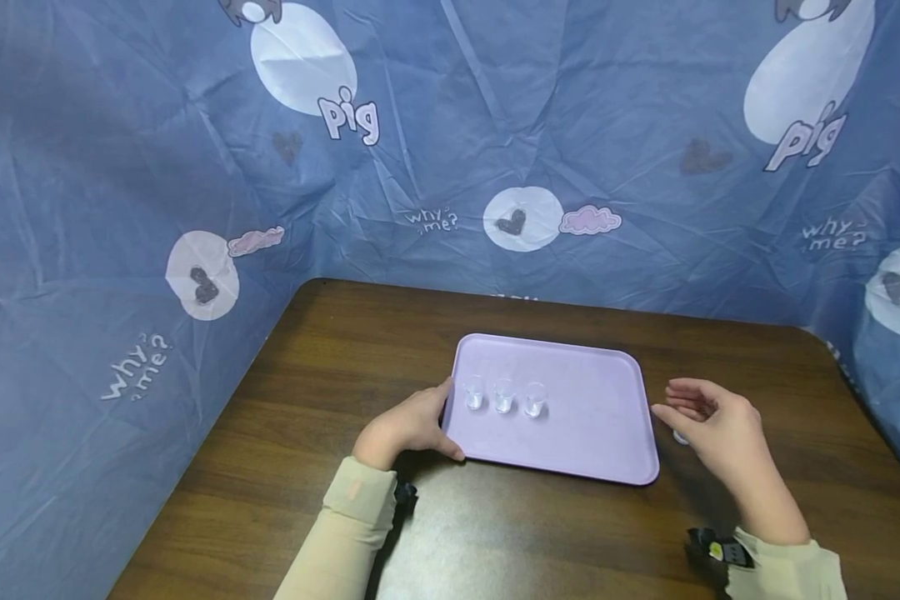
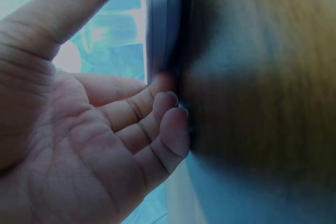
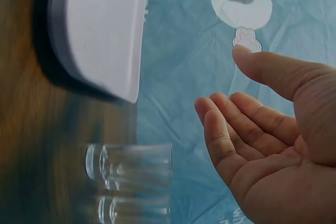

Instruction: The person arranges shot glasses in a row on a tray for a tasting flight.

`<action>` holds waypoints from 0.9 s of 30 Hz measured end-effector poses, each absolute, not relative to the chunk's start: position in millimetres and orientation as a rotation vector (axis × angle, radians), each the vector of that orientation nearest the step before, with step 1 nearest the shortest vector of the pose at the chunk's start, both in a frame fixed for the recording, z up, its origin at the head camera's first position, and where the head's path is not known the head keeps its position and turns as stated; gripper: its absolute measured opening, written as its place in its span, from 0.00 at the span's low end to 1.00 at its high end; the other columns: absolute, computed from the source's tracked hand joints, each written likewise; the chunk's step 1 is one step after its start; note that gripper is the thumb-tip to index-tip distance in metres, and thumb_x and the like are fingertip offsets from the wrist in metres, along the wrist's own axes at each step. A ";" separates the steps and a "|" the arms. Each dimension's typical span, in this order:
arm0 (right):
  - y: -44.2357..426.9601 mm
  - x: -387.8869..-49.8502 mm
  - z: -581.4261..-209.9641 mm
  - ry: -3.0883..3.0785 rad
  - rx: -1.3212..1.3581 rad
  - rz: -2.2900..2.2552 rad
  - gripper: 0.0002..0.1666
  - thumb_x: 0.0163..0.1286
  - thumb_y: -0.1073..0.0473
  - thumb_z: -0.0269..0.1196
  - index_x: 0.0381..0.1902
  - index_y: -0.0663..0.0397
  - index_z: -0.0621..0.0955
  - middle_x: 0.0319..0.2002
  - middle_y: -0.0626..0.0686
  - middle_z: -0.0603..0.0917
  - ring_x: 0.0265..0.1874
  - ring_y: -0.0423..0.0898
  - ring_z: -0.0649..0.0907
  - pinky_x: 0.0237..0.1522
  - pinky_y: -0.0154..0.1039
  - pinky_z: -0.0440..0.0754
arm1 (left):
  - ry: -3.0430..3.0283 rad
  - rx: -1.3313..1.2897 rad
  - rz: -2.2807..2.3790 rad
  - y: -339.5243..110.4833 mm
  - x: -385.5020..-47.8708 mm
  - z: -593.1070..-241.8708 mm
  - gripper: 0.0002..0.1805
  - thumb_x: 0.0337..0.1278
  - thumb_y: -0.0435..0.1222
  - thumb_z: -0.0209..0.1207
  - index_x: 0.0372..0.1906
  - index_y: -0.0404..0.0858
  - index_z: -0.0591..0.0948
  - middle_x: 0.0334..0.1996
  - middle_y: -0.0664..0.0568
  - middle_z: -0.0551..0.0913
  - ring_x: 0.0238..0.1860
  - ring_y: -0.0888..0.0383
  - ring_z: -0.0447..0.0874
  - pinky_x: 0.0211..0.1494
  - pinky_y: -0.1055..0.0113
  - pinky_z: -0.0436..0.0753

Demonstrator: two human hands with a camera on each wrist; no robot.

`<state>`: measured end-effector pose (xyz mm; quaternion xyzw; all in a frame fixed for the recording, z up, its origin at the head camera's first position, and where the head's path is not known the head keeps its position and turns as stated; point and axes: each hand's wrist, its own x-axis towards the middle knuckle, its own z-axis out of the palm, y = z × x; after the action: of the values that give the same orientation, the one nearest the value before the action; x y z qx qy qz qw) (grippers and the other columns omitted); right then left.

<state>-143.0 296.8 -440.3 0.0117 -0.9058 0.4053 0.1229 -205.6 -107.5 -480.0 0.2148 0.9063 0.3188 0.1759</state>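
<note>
A lilac tray lies on the wooden table, with three small clear glasses in a row on its left half: left, middle, right. My left hand grips the tray's left edge near the front corner; the left wrist view shows that hand's curled fingertips against the tray's rim. Right of the tray, my right hand is raised with relaxed, slightly bent fingers, holding nothing. Beside it in the right wrist view, two more clear glasses stand on the table, close together.
A blue cloth printed with pale ovals, hearts and lettering hangs behind the table and along its sides. A dark band with a small device is on the right wrist, and another dark one on the left.
</note>
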 end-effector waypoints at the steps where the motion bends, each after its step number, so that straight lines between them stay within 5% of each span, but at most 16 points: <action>1: 298.8 -142.3 -440.5 -2.638 0.029 1.187 0.25 0.64 0.60 0.75 0.54 0.70 0.82 0.45 0.65 0.87 0.37 0.29 0.83 0.36 0.23 0.80 | 2.567 0.609 0.901 -107.5 -205.8 -480.2 0.68 0.33 0.40 0.85 0.77 0.24 0.54 0.70 0.31 0.68 0.67 0.43 0.70 0.69 0.53 0.69; 15: 321.4 -133.8 -447.9 -2.549 -0.021 1.229 0.26 0.61 0.64 0.76 0.53 0.73 0.82 0.44 0.68 0.86 0.36 0.26 0.83 0.37 0.23 0.80 | 2.554 0.639 0.945 -108.3 -205.4 -479.3 0.68 0.32 0.39 0.85 0.78 0.25 0.55 0.69 0.33 0.69 0.64 0.45 0.72 0.67 0.54 0.70; 22: 327.6 -131.4 -450.4 -2.525 -0.039 1.222 0.26 0.58 0.67 0.77 0.53 0.73 0.82 0.41 0.60 0.88 0.35 0.29 0.84 0.36 0.23 0.81 | 2.558 0.635 0.928 -108.2 -204.8 -478.9 0.68 0.33 0.40 0.85 0.77 0.24 0.54 0.70 0.31 0.67 0.66 0.44 0.71 0.68 0.53 0.70; 27: 331.6 -129.9 -453.5 -2.536 -0.076 1.199 0.28 0.57 0.66 0.78 0.53 0.74 0.82 0.42 0.67 0.87 0.34 0.26 0.83 0.35 0.23 0.80 | 2.559 0.625 0.912 -108.6 -205.4 -480.1 0.68 0.34 0.40 0.85 0.78 0.24 0.53 0.70 0.32 0.67 0.66 0.45 0.71 0.68 0.54 0.69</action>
<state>-129.9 331.6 -453.5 -0.0267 -0.8910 0.4214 0.1668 -205.4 -108.6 -480.1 0.2207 0.9036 0.3221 0.1761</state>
